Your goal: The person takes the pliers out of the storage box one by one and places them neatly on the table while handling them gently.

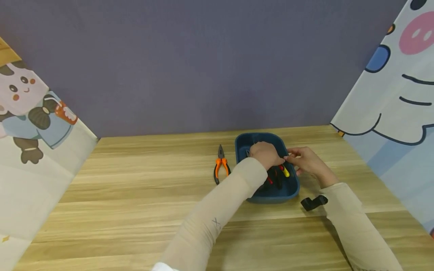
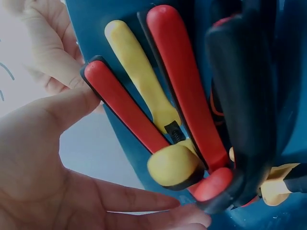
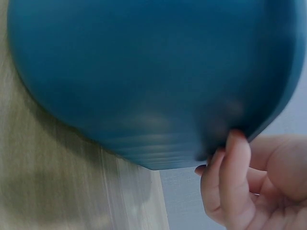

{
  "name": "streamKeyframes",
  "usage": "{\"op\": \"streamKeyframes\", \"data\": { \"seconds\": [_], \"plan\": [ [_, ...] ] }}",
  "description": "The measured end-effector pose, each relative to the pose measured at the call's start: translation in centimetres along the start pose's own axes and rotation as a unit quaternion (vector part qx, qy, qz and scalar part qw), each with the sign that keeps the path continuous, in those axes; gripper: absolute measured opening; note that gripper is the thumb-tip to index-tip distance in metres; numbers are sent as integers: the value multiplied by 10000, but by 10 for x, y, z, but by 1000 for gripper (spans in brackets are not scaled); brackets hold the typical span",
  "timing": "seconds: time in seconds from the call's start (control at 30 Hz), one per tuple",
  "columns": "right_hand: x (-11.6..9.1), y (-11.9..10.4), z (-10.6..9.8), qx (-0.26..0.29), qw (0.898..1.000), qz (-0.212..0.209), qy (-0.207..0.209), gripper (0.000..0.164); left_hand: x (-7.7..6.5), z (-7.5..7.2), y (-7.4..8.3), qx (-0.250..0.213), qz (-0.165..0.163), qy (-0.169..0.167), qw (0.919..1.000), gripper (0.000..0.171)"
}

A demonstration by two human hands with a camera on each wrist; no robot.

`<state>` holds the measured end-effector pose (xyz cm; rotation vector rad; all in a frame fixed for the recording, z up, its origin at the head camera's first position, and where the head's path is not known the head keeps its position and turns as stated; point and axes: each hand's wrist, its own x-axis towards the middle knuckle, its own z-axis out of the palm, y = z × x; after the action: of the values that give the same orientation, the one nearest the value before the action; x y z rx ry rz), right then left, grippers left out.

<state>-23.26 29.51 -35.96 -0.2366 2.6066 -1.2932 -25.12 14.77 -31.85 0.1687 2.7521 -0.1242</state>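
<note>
My left hand (image 1: 265,154) reaches down into a dark blue plastic bin (image 1: 271,199). In the left wrist view its thumb touches the end of a red-and-black handle (image 2: 125,106), and the other fingers stretch out beneath the handles' far ends. Around them lie a yellow handle (image 2: 139,72), a second red handle (image 2: 184,81) and a thick black handle (image 2: 244,96). The tools' heads are mostly hidden. With thumb and fingertips, my right hand (image 1: 306,163) pinches the bin's right rim; the right wrist view shows these fingers at the blue wall (image 3: 144,72).
Left of the bin, orange-and-black needle-nose pliers (image 1: 221,165) lie on the wooden table (image 1: 135,195), jaws pointing away. A black device (image 1: 314,203) sits by the right sleeve. A grey panel (image 1: 217,67) stands behind, with cartoon-printed sheets (image 1: 44,113) at both sides.
</note>
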Motion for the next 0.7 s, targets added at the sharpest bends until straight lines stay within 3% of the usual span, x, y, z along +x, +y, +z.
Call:
{"op": "streamKeyframes", "data": {
  "seconds": [0.27,0.5,0.7],
  "plan": [
    [0,2,0,-29,10000,-10,21,51,0,1,-7,-172,54,-355,9992,76],
    [2,1,0,-125,9999,28,82,52,-2,3,-11,-326,129,-406,9986,86],
    [3,1,1,-44,9999,79,50,54,1,2,-9,-438,-92,-530,9976,85]
  ]
}}
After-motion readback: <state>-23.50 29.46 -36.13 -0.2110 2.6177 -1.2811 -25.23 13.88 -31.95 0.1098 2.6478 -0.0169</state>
